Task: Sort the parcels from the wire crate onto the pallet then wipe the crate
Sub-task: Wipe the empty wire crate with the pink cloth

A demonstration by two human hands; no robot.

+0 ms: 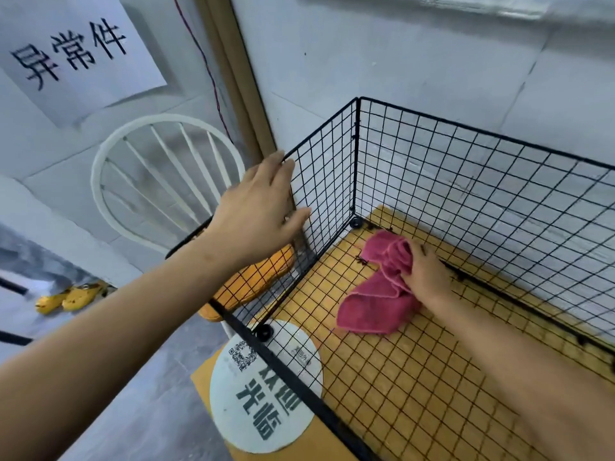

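A black wire crate point(432, 154) stands against the wall on a yellow mat, and no parcels show inside it. My right hand point(427, 272) is down inside the crate near its far left corner, gripping a crumpled pink cloth point(376, 304) that lies on the wire floor. My left hand point(259, 207) reaches to the crate's left wall, fingers straight, thumb and fingertips touching the top edge of the mesh panel. The pallet is not in view.
A white spindle-back chair point(159, 174) stands just left of the crate, an orange cushion point(253, 281) on its seat. A round white floor sticker point(266, 394) lies at the crate's near left corner. A paper sign point(76, 51) hangs on the wall. Yellow objects point(70, 299) lie on the floor at left.
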